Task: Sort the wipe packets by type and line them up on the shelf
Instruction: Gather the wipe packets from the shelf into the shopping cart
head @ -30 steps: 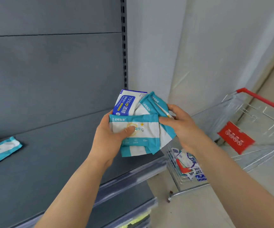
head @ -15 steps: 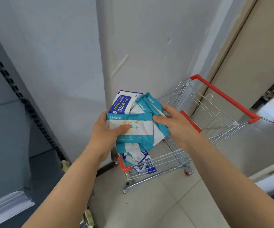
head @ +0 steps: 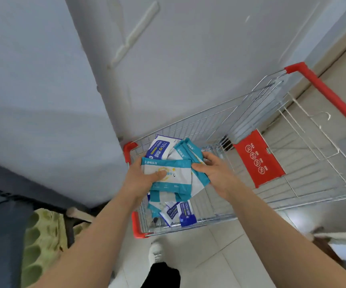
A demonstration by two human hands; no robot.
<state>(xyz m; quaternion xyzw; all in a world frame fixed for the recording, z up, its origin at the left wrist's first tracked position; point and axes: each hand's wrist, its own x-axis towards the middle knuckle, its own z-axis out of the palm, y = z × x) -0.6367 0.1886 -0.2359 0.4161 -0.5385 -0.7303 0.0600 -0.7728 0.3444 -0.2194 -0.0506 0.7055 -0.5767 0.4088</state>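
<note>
Hands [head: 141,179] clasp fanned packets [head: 168,175]; front teal packet lies crosswise.

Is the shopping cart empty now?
No, several wipe packets lie at the bottom of the cart, below the bundle held in both hands.

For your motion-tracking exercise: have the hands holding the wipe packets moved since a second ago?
Yes. The left hand and right hand carried the wipe packets from over the shelf to above the shopping cart.
</note>
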